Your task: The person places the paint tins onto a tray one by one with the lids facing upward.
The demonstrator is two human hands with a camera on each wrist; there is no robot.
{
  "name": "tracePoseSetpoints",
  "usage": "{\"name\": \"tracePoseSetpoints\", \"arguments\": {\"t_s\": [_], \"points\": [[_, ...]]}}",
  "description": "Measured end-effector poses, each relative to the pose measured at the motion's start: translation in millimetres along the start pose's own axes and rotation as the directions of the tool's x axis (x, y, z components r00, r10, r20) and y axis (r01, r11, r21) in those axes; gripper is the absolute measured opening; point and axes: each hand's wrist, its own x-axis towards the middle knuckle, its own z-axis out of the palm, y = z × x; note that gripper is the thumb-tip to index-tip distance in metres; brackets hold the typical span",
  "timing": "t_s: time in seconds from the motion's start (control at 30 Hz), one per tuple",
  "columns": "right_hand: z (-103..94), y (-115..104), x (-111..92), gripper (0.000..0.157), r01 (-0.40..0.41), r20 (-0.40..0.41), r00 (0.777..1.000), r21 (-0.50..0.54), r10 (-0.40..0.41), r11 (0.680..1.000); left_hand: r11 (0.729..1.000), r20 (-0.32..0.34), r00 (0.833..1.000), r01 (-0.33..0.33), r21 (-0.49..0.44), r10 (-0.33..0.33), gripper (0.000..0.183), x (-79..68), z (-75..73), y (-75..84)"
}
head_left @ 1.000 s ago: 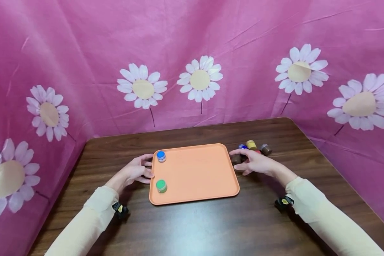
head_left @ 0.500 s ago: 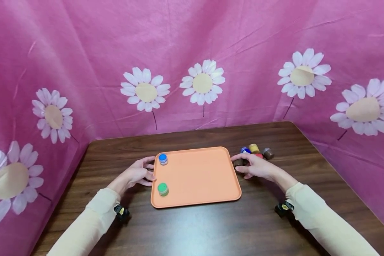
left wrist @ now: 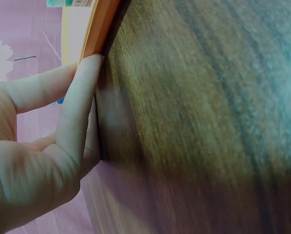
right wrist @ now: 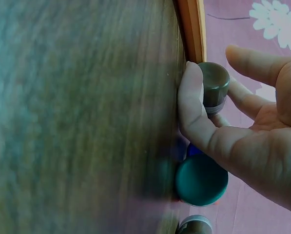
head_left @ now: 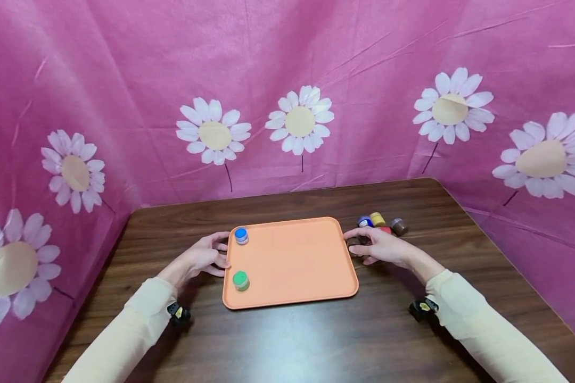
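An orange tray (head_left: 292, 260) lies on the wooden table between the two hands. On its left side stand a blue-lidded jar (head_left: 241, 235) and, nearer the front, a green-lidded jar (head_left: 241, 280). My left hand (head_left: 206, 255) touches the left rim with its fingertips, the fingers spread loosely. At the right rim, my right hand (head_left: 383, 247) rests its fingertips close to the edge. A dark brown jar (right wrist: 214, 87) sits between its thumb and fingers, right by the tray, mostly covered by the hand in the head view.
Behind the right hand stand a blue jar (head_left: 365, 221), a yellow jar (head_left: 377, 219), a partly hidden red jar (head_left: 385, 230) and a grey-brown jar (head_left: 399, 227). The right wrist view shows a teal round jar end (right wrist: 202, 180). A pink daisy curtain (head_left: 364, 64) surrounds the table.
The right hand has shifted slightly toward the body, leaving more of the blue jar visible. The left hand and the tray keep their places; the head view shifts a little.
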Motion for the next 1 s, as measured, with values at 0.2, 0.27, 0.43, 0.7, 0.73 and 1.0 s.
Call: {"name": "tracePoseSetpoints", "arguments": {"t_s": [0.2, 0.27, 0.43, 0.7, 0.73, 1.0], "points": [[4.1, -3.4, 4.2, 0.052, 0.004, -0.040, 0.999, 0.000, -0.004, 1.000, 1.000, -0.002, 1.000, -0.013, 0.015, 0.013, 0.094, -2.3, -4.1, 1.4], [5.6, -3.2, 5.4, 0.053, -0.006, -0.049, 0.999, 0.002, 0.006, 1.000, 1.000, -0.004, 1.000, -0.014, 0.012, 0.014, 0.094, -1.9, -4.7, 0.4], [5.6, -3.8, 6.0, 0.052, -0.044, -0.059, 0.997, -0.010, 0.043, 0.999, 1.000, 0.008, 1.000, -0.021, -0.005, 0.021, 0.094, 1.5, -3.7, -4.1], [5.4, -8.3, 5.4, 0.049, -0.045, -0.066, 0.997, -0.039, 0.042, 0.998, 1.000, 0.000, 1.000, -0.016, -0.002, 0.016, 0.093, 1.0, -2.6, -3.6], [5.6, -8.5, 5.5, 0.049, -0.043, -0.065, 0.997, -0.041, 0.040, 0.998, 1.000, 0.000, 1.000, -0.017, -0.001, 0.017, 0.093, 0.5, -2.6, -3.6], [5.1, -4.7, 2.7, 0.050, -0.043, -0.039, 0.998, -0.019, 0.043, 0.999, 1.000, 0.014, 1.000, -0.016, 0.010, 0.016, 0.093, 0.1, -2.3, -2.3]]}}
